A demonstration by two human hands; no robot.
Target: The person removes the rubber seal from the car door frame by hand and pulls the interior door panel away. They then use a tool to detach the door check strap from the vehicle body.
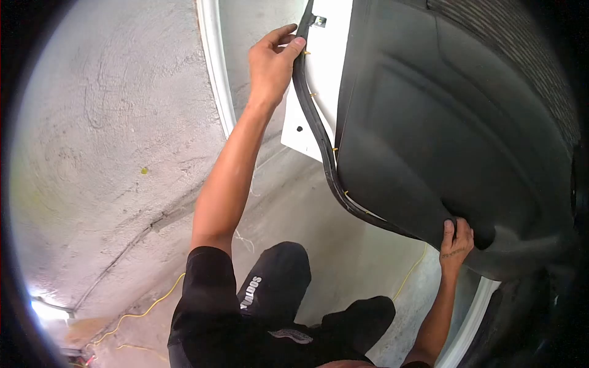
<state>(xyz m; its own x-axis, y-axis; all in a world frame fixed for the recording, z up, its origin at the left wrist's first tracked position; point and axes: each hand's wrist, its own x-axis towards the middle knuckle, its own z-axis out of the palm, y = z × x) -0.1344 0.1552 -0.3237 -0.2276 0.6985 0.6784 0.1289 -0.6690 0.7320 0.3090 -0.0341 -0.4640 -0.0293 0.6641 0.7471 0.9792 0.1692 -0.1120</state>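
Grey floor (pixel 276 208); left hand (pixel 273 64) pinching seal (pixel 316 126); right hand (pixel 456 241) curled on panel (pixel 417 135).

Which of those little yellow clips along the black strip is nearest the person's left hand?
The topmost visible yellow clip, right beside the left hand; the other yellow clips sit farther down along the black strip.

A yellow cord (pixel 150 305) lies curved on the grey floor (pixel 270 221) beside a rough, pale wall (pixel 110 122).
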